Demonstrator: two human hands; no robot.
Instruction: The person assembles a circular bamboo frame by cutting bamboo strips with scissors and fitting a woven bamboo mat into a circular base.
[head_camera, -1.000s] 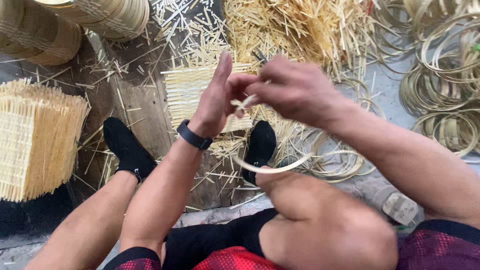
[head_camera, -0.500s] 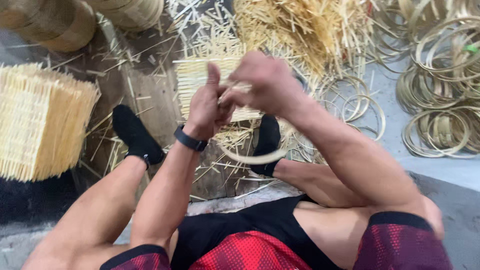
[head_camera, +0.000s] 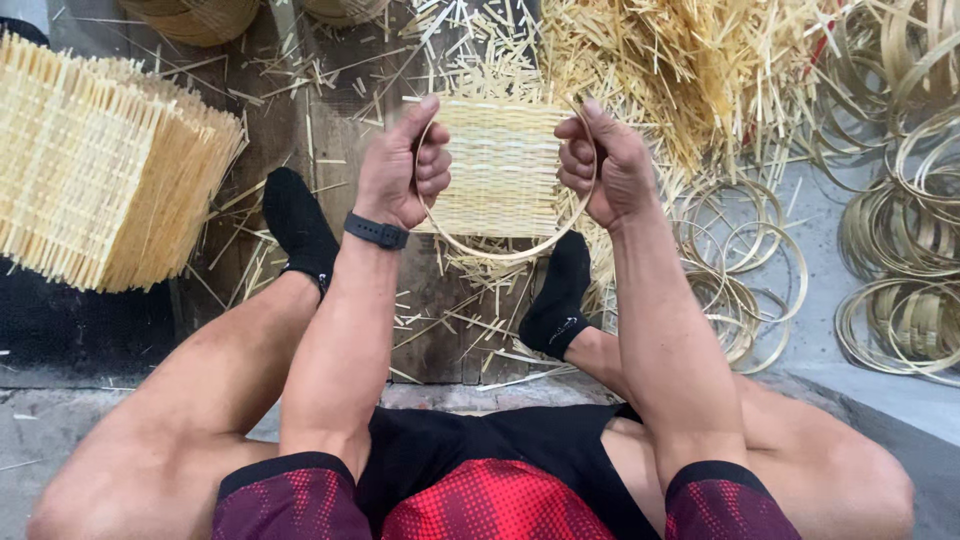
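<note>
Two bare hands hold one thin, pale bamboo strip bent into a hoop (head_camera: 505, 252) in the head view, the only view here. The left hand (head_camera: 400, 170) is closed in a fist around the left side of the hoop, with the thumb stretched up along the strip. The right hand (head_camera: 600, 165) is also closed around the right side, the fingers curled and the thumb pressing on top. The lower curve of the hoop hangs free between both wrists, above a small square woven bamboo mat (head_camera: 500, 165) that lies on the dark wooden floor board (head_camera: 330, 130).

To my judgement, the step in hand is forming the strip into an even ring. For doing it well, both hands should pull with the same force, so the curve stays round and does not kink at one point. The thumbs seem well placed to guide the ends; the bending should be slow, because a dry strip like this probably cracks if it is forced.

Around the person are a stack of woven bamboo mats (head_camera: 100, 170) on the left, a heap of loose straw-coloured splints (head_camera: 690, 70) ahead, and many finished bamboo rings (head_camera: 900, 240) on the right.
</note>
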